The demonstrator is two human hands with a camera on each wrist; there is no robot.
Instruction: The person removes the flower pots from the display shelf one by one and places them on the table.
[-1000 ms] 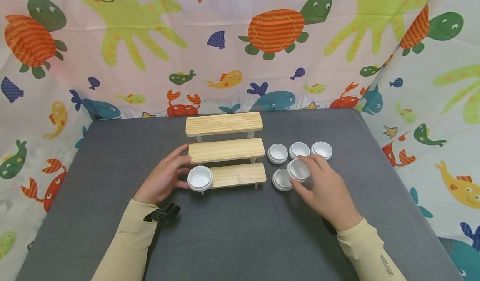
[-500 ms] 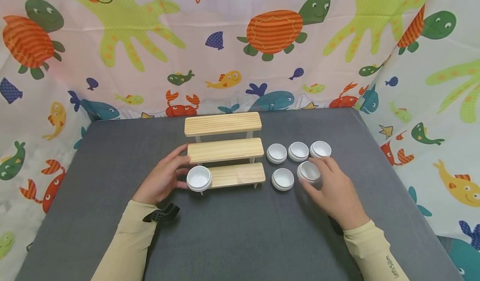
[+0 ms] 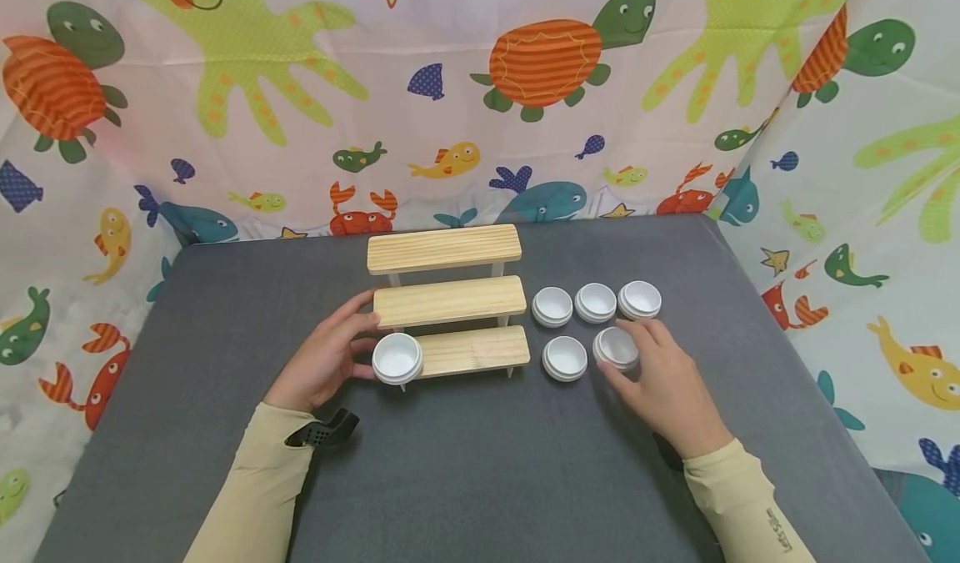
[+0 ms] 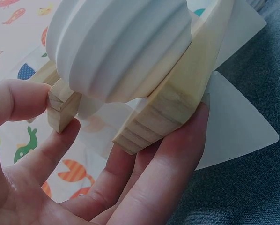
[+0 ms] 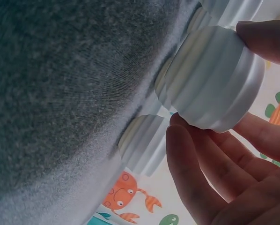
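Note:
A three-step wooden stand (image 3: 450,300) with whitish supports is on the table. My left hand (image 3: 318,363) grips its left side. In the left wrist view, thumb and forefinger pinch the end of the middle board (image 4: 62,105), and other fingers are under the lower board (image 4: 163,103). One white ribbed cup (image 3: 397,356) sits on the left end of the lowest step. To the stand's right, my right hand (image 3: 671,392) pinches another white cup (image 3: 615,346) between thumb and fingers; I cannot tell whether its base touches the table.
Three white cups stand in a back row: a left one (image 3: 552,306), a middle one (image 3: 596,302) and a right one (image 3: 640,299). A further cup (image 3: 564,358) is in front of them, left of the held one. A patterned cloth (image 3: 300,171) hangs behind the grey table (image 3: 465,471).
My right hand has shifted the pinched cup to the right, away from the front cup it overlapped, and then stayed nearly still. My left hand keeps its hold on the stand.

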